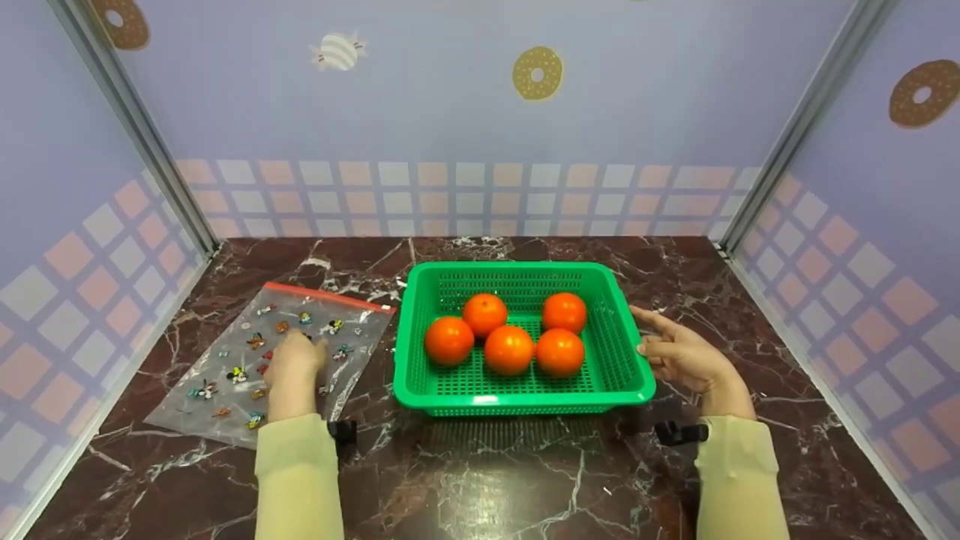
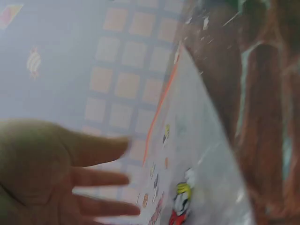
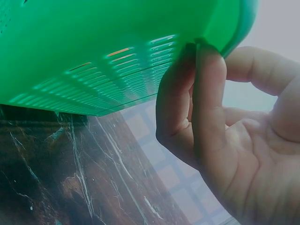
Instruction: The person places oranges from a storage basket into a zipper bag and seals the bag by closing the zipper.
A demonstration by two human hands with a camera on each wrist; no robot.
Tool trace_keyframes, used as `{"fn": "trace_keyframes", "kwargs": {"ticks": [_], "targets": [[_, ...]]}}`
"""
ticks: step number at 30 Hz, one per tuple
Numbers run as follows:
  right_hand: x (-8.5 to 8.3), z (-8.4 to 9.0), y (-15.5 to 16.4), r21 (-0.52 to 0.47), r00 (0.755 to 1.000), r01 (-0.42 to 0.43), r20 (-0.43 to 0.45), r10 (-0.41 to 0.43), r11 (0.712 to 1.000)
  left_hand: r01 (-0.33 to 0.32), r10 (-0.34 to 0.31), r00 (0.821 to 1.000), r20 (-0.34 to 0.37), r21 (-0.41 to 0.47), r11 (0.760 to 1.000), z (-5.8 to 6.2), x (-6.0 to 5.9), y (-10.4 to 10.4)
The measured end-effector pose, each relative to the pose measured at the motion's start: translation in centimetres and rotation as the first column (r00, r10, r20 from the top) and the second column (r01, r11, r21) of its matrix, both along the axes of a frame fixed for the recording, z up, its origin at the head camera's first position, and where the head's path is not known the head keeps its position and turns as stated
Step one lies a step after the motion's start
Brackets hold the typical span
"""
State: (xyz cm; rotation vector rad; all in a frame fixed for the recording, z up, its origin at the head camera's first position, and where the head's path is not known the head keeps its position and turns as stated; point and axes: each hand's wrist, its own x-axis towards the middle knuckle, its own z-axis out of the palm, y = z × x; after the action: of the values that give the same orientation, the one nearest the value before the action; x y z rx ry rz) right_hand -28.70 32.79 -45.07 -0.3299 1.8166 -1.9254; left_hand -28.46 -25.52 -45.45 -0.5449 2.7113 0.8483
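A green plastic basket (image 1: 525,405) stands on the table with several oranges (image 1: 509,350) in it. My right hand (image 1: 694,360) holds the basket's right side, its fingers curled up under the rim in the right wrist view. Left of the basket lies a clear zip bag (image 1: 187,416) with a red closure strip (image 1: 330,296) and small colourful cartoon figures printed on it. Over the middle of that bag is my left hand (image 1: 294,367). The left wrist view shows its thumb (image 2: 101,149) and fingers straight and spread, with nothing between them, beside the bag's surface.
The dark red marbled table (image 1: 480,480) is boxed in by a patterned back wall (image 1: 450,112) and two side walls (image 1: 900,225). Grey metal posts (image 1: 150,150) mark the corners. The basket's left rim is close to the bag's right edge.
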Motion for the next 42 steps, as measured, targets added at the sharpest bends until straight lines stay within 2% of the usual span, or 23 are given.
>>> {"fn": "trace_keyframes", "kwargs": {"ticks": [2,3,8,11,14,18,25,32,36,42], "targets": [[-0.1,0.0,0.0,0.005,1.0,-0.001,-0.002,0.001,1.0,-0.048,0.048,0.999,0.007,0.0,0.999,-0.1,-0.1,0.2],[-0.1,0.0,0.0,0.005,1.0,-0.002,-0.002,0.002,1.0,-0.043,0.043,0.999,0.013,-0.006,0.999,-0.1,-0.1,0.2],[-0.1,0.0,0.1,-0.001,1.0,-0.011,-0.002,0.011,1.0,0.06,-0.059,0.998,0.028,-0.047,0.997,-0.2,-0.3,0.3],[-0.1,0.0,0.1,0.003,1.0,-0.012,-0.003,0.012,1.0,0.077,-0.075,0.996,0.046,-0.051,0.996,-0.5,-0.4,0.5],[0.0,-0.2,0.0,-0.003,1.0,-0.01,-0.001,0.01,1.0,0.008,-0.007,0.999,0.047,-0.015,1.0,-0.8,-0.6,0.8],[0.0,-0.3,-0.1,-0.019,1.0,-0.012,0.004,0.012,1.0,-0.091,0.089,0.994,0.065,0.031,0.995,-1.2,-0.7,1.0],[0.1,-0.1,0.0,-0.027,1.0,-0.004,0.008,0.004,1.0,-0.018,0.023,0.988,0.155,-0.031,0.999,-1.0,-0.8,1.2],[0.1,-0.1,0.0,-0.027,1.0,0.0,0.003,0.0,1.0,0.0,0.009,0.975,0.222,-0.04,0.999,-0.5,-0.8,0.9],[0.1,0.0,0.0,-0.013,1.0,-0.002,-0.006,0.002,1.0,0.016,-0.005,0.969,0.246,-0.042,0.999,0.0,-0.8,0.8],[0.1,-0.1,0.1,-0.028,1.0,-0.014,-0.003,0.014,1.0,0.035,-0.023,0.969,0.248,-0.041,0.999,0.2,-0.7,0.8]]}}
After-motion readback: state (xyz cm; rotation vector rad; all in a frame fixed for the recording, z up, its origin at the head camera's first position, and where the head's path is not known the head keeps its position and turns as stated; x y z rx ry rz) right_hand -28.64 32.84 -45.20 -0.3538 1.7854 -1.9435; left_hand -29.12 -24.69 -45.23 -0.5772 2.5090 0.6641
